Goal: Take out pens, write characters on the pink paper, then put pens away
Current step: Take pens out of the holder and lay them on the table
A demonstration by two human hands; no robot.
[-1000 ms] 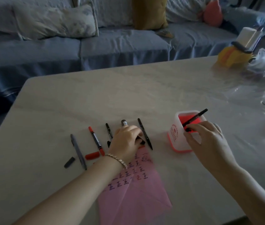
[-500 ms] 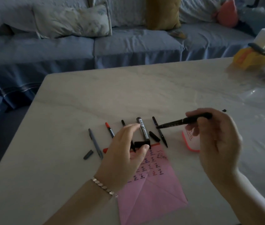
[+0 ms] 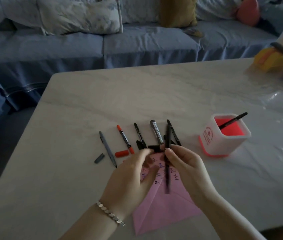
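Observation:
My right hand (image 3: 185, 168) pinches a thin black pen (image 3: 167, 158) that stands nearly upright over the pink paper (image 3: 163, 210), which bears several written characters. My left hand (image 3: 132, 179) hovers just left of that pen, blurred, fingers spread and holding nothing. Behind the hands several pens lie in a row on the table: a grey pen (image 3: 107, 148) with its cap (image 3: 99, 158), a red-capped marker (image 3: 124, 139) with a loose red cap (image 3: 121, 153), a black pen (image 3: 139, 134) and a thick grey marker (image 3: 156, 133). One black pen (image 3: 233, 120) leans in the white-and-red pen holder (image 3: 224, 144).
The marble table (image 3: 102, 94) reaches its left edge near the pens. A yellow tissue holder (image 3: 274, 58) stands at the far right corner beside crinkled clear plastic (image 3: 279, 99). A blue sofa (image 3: 102, 44) with cushions runs behind the table.
My right hand carried the black pen from the holder to over the pink paper and turned it from level to nearly upright. My left hand lifted off the pen row and came beside it.

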